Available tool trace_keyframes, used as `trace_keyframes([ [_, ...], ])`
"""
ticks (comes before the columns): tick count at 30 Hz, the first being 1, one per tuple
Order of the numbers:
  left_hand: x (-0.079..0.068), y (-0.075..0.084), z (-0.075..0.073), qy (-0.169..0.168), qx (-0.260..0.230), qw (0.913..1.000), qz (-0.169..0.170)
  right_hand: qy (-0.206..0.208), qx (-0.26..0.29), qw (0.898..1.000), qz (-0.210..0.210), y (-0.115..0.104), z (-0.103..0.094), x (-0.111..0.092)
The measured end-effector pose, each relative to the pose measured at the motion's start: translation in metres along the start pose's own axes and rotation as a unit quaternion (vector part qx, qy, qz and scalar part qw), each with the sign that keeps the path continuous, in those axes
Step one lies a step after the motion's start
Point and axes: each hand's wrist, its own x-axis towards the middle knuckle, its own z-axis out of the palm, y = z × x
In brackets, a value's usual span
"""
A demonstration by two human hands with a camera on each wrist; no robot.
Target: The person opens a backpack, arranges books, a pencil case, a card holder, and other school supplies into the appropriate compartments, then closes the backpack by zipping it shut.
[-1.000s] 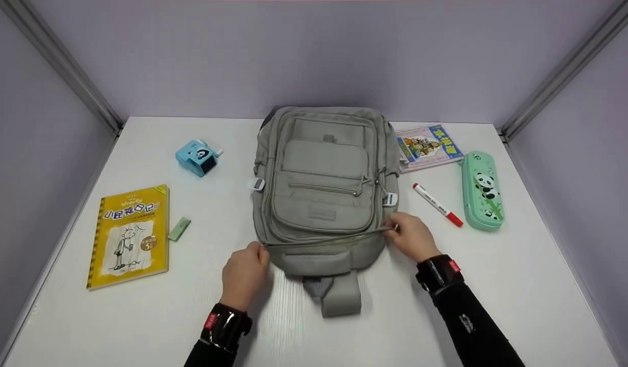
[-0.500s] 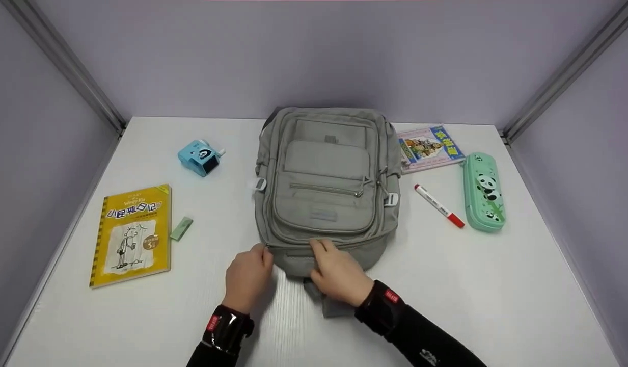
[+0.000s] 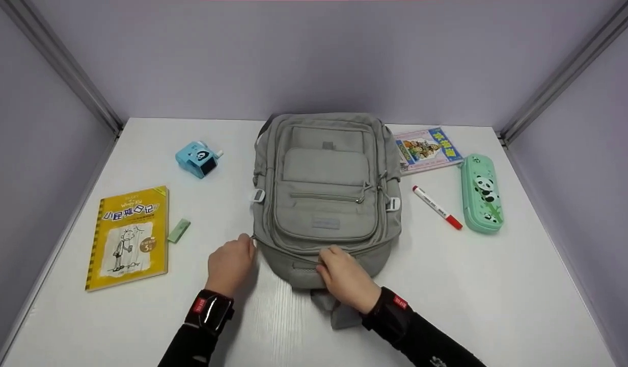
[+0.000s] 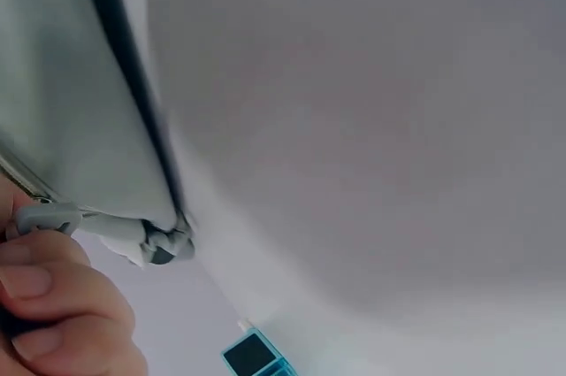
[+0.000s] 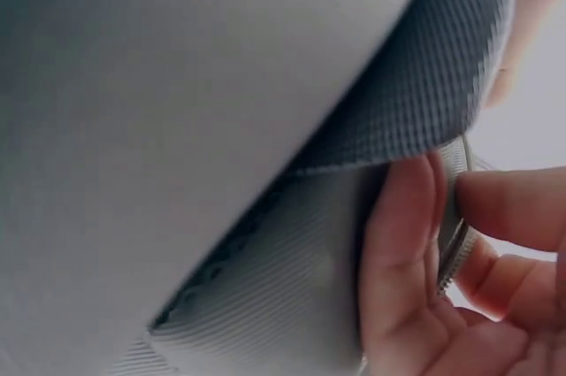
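A grey backpack (image 3: 321, 204) lies front side up on the white table. At its near left corner my left hand (image 3: 231, 266) pinches a zipper pull, its fingers curled. In the left wrist view that grey zipper pull (image 4: 49, 217) sticks out between the thumb and fingers. My right hand (image 3: 348, 279) grips the fabric along the zipper at the middle of the near end. Up close in the right wrist view, zipper teeth (image 5: 455, 257) run between the thumb and fingers of this hand. A wide grey strap (image 3: 344, 316) lies partly under the right hand.
Left of the backpack are a yellow book (image 3: 128, 237), a green eraser (image 3: 179, 231) and a blue pencil sharpener (image 3: 197, 159). To the right lie a pink book (image 3: 426, 149), a red-capped marker (image 3: 437, 207) and a green panda pencil case (image 3: 483, 193). Panels enclose the table.
My right hand has moved left from the backpack's near right corner to the middle of its near end. The left hand has shifted slightly left. The backpack's near end has come a little closer.
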Motion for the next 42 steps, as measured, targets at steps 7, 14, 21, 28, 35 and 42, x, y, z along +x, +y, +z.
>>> trace_keyframes([
  [7, 0.026, -0.011, 0.005, -0.036, 0.008, 0.9991, -0.021, 0.001, 0.006, 1.000, -0.017, 0.003, -0.006, -0.006],
  [14, 0.057, -0.015, 0.016, -0.036, 0.037, 0.9973, -0.053, 0.015, 0.013, 0.998, -0.055, 0.006, -0.007, -0.009],
  [21, 0.083, -0.016, 0.023, -0.066, 0.048, 0.9936, -0.079, 0.014, 0.007, 0.997, -0.080, 0.008, -0.005, -0.011],
  [28, 0.093, -0.022, 0.025, -0.088, 0.049, 0.9908, -0.091, -0.019, 0.030, 0.996, -0.083, 0.009, -0.005, -0.011],
  [35, 0.092, -0.013, 0.019, -0.096, 0.025, 0.9927, -0.069, -0.046, -0.002, 0.998, -0.049, 0.026, -0.022, -0.013],
  [42, 0.086, -0.011, 0.012, -0.095, 0.016, 0.9928, -0.072, -0.033, -0.074, 0.997, 0.001, 0.088, -0.061, -0.018],
])
